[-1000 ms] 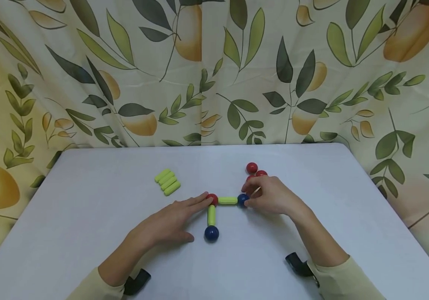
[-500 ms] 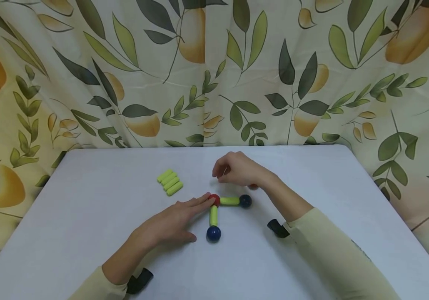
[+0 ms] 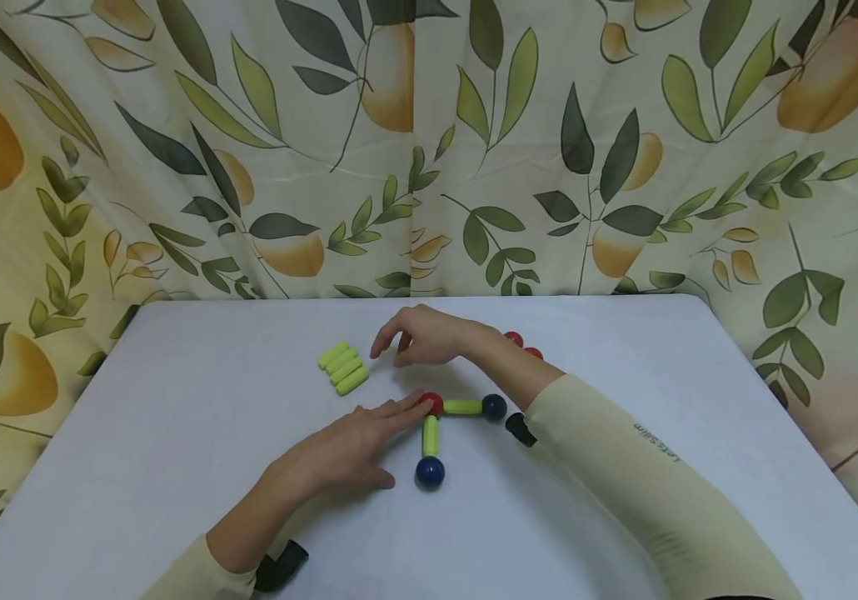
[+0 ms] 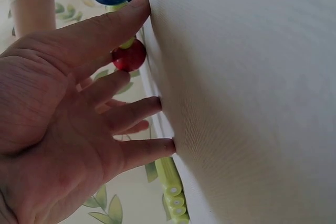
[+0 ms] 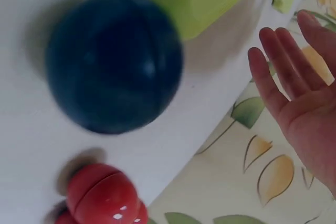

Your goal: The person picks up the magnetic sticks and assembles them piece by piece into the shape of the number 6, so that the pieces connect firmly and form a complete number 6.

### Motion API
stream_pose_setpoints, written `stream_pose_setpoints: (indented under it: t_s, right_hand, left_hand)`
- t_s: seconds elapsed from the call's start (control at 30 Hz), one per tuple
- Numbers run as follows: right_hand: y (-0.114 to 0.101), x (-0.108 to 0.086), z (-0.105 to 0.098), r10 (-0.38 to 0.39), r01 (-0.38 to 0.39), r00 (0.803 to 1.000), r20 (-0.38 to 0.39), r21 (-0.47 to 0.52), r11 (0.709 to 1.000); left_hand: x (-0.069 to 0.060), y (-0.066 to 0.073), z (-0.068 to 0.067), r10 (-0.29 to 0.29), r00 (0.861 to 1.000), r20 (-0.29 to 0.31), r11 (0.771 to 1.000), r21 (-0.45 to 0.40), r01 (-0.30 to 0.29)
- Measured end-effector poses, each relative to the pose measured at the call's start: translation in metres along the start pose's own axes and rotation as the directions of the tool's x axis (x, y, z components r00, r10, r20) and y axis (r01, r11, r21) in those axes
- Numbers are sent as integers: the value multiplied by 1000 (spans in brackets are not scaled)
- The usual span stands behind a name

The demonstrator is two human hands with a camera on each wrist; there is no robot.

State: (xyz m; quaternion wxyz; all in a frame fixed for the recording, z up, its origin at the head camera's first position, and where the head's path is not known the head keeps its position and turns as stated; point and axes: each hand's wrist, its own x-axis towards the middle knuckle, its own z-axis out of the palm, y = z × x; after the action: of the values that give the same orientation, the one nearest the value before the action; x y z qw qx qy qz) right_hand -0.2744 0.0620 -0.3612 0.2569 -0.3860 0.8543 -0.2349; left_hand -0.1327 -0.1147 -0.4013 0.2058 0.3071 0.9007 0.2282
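On the table lies an L-shaped joined piece: a red ball (image 3: 432, 405) at the corner, a green rod (image 3: 462, 407) running right to a blue ball (image 3: 494, 407), and another green rod (image 3: 430, 436) running down to a second blue ball (image 3: 430, 472). My left hand (image 3: 350, 446) rests its fingertips on the red ball, fingers extended and thumb spread. Over the far middle of the table hovers my right hand (image 3: 429, 335), its relaxed fingers holding nothing. Just left of those fingers sits a row of several loose green rods (image 3: 343, 368).
Loose red balls (image 3: 533, 354) lie behind my right forearm, which partly hides them. The white table (image 3: 624, 350) ends at a patterned curtain (image 3: 504, 167). Black wrist straps or cameras (image 3: 281, 567) hang below the sleeves.
My right hand has let go of the right blue ball and swept left across the far side, coming near the loose green rods. The left hand stays on the red ball.
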Motion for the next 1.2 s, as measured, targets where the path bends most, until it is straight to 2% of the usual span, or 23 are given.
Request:
stream_pose_setpoints:
  t_s: [0.17,0.4,0.63,0.9,1.2]
  right_hand:
    - [-6,8,8,-2,5,999,40,-60,998]
    - [-13,15,16,-19,27,996,85,-98,995]
    - [-13,15,16,-16,21,999,52,-108,994]
    - [-10,19,19,-15,12,1000,-22,-138,990]
    - [-16,25,25,35,-40,999,-33,-161,986]
  left_hand:
    - [0,1,1,-18,1000,6,1000,-6,18]
    - [1,0,2,-5,1000,6,1000,1,5]
    - [1,-1,2,11,1000,-3,1000,8,-11]
    - [0,0,0,16,1000,-8,1000,5,-16]
    - [1,0,1,1,1000,-2,1000,-4,-1]
